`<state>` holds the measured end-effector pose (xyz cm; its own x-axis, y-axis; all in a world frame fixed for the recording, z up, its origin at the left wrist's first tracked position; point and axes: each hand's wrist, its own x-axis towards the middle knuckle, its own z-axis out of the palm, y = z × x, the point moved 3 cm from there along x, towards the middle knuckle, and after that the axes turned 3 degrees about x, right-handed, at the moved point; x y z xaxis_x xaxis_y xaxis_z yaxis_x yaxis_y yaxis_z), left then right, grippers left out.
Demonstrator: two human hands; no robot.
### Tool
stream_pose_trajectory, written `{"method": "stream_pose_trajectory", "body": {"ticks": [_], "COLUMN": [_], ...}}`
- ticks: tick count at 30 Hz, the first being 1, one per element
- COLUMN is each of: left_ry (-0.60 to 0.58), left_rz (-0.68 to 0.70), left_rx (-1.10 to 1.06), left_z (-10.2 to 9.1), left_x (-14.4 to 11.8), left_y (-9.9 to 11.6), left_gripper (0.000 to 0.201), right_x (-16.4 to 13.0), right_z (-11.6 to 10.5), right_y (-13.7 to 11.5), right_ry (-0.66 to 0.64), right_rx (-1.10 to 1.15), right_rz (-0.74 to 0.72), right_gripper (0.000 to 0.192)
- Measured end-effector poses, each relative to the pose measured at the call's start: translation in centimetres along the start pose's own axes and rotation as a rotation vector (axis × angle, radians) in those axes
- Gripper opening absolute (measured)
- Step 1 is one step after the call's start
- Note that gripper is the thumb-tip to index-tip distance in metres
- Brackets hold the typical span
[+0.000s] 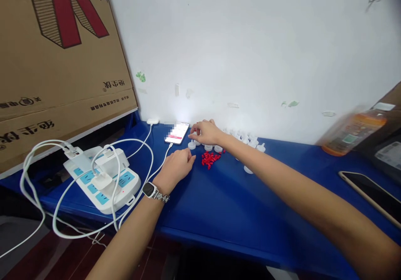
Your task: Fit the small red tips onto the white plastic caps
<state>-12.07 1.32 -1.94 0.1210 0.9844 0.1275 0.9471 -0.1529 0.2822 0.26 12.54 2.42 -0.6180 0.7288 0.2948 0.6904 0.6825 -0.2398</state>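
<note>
Both forearms stretch over the blue table [238, 205]. Left hand [175, 165] rests loosely curled; right hand [205, 132] seems to pinch a white cap [196, 141], upright beside red pieces [210, 158], near the white wall [250, 42].

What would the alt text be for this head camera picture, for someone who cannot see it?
Two bare hands reach over a blue table: the right hand touches small white caps by the wall, and the left hand, with a wristwatch, rests beside a pile of small red pieces. A lit phone and a white power strip lie to the left.
</note>
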Motion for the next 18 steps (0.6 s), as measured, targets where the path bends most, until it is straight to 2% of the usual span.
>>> {"method": "stream_pose_trajectory", "body": {"ticks": [3,5,9,10,12,15,16,18], "left_ry": [0.014,0.068,0.353,0.393,0.341,0.110,0.067,0.052], "left_rz": [-0.037,-0.036,0.073,0.115,0.207,0.296,0.300,0.292], "left_rx": [-0.033,-0.057,-0.116,-0.148,-0.210,-0.237,-0.239,-0.250], "left_z": [0.4,0.6,0.0,-0.1,-0.1,0.4,0.5,0.7], "left_x": [0.3,0.5,0.5,0.4,0.3,0.1,0.0,0.0], "left_y": [-0.5,-0.7,0.0,0.3,1.1,2.1,2.3,2.4], "left_gripper": [0.023,0.019,0.037,0.041,0.039,0.031,0.030,0.031], "right_x": [-0.2,-0.6,-3.0,-3.9,-6.2,-10.1,-11.3,-13.4], "right_z": [0.5,0.5,-0.7,-1.0,-1.3,-1.1,-0.9,-0.3], "right_y": [-0.6,-0.7,-0.8,-0.8,-0.8,-0.9,-1.1,-1.6], "right_ry": [-0.031,-0.006,0.148,0.188,0.243,0.347,0.394,0.411], "right_rx": [-0.005,0.038,0.250,0.309,0.411,0.477,0.462,0.372], "right_rz": [-0.025,-0.019,-0.032,-0.024,0.009,0.067,0.079,0.049], "right_gripper": [0.019,0.016,0.019,0.020,0.022,0.021,0.019,0.013]}}
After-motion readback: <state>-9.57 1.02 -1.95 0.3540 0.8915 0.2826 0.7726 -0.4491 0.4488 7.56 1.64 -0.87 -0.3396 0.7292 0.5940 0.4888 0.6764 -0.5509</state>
